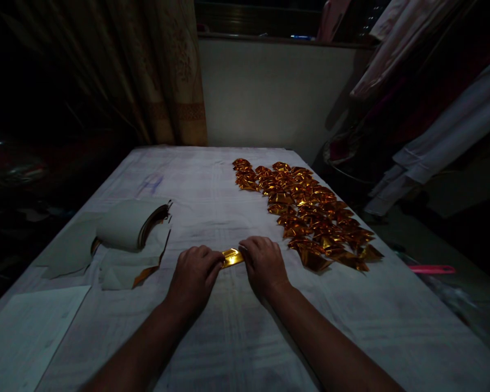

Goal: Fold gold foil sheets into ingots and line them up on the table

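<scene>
A narrow strip of folded gold foil paper [232, 257] lies between my two hands, low over the table's cloth. My left hand [195, 276] pinches its left end with thumb and fingers. On the other end my right hand [264, 262] is closed, its fingertips pressed to the foil. The ends of the strip are hidden under my fingers. To the right, many folded gold foil pieces [306, 201] sit in crowded rows. On the left rests a curled stack of foil sheets [124, 223], pale backs up, with loose sheets [120, 276] beneath and beside it.
A pale checked cloth [228, 337] covers the table. At the front left lies a white printed sheet [28, 332]. Curtains [167, 71] hang behind on the left, clothes [453, 125] on the right. Past the right edge is a pink handle [432, 269].
</scene>
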The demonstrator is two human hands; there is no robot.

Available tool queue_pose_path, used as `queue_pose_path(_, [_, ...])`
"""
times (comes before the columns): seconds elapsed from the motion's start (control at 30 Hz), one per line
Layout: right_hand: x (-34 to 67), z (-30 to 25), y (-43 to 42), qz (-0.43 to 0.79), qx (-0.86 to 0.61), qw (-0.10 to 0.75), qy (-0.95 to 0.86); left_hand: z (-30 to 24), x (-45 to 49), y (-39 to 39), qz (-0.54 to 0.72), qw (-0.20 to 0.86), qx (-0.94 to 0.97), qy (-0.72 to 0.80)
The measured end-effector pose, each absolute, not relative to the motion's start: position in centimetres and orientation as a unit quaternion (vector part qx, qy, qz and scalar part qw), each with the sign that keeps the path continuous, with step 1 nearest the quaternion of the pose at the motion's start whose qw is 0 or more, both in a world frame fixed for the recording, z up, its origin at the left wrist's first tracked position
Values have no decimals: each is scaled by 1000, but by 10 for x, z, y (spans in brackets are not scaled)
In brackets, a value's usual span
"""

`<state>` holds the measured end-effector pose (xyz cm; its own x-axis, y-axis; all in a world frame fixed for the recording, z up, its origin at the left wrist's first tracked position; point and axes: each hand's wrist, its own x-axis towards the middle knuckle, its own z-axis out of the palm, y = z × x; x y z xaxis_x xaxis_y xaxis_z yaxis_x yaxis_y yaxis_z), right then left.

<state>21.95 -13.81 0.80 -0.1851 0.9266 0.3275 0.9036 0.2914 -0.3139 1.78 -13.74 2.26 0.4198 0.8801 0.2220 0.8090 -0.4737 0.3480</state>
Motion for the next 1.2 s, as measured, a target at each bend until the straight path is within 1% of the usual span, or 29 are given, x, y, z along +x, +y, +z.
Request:
queue_pose_path(0.07, [215,10,-143,23,-542,224,-810,22,18,-138,194,95,834,508])
queue_pose_path(0.13, [211,12,-149,41,-493,191,-848,22,19,-138,200,99,829,513])
queue_pose_path(0.2, [208,13,-155,66,-475,152,-864,23,19,-138,201,103,827,515])
queue_pose_path(0.27, [209,15,-159,82,-487,124,-861,23,19,-138,196,107,828,514])
queue_pose_path(0.43, [225,19,-165,92,-551,89,-825,23,16,-137,189,101,834,509])
queue_pose_path(0.53, [229,19,-167,105,-571,72,-811,21,16,-139,197,52,840,503])
queue_pose_path(0.6, [229,18,-168,111,-573,68,-809,19,20,-142,200,-3,853,482])
queue_pose_path(0.67, [229,16,-167,114,-569,70,-811,16,25,-147,190,-33,876,442])
queue_pose_path(0.77, [229,15,-167,117,-566,77,-813,10,29,-153,144,-16,906,399])
queue_pose_path(0.9, [229,16,-166,124,-567,75,-811,8,19,-158,101,8,911,400])
queue_pose_path(1.2, [228,19,-167,125,-568,87,-809,13,-23,-168,93,-29,911,401])
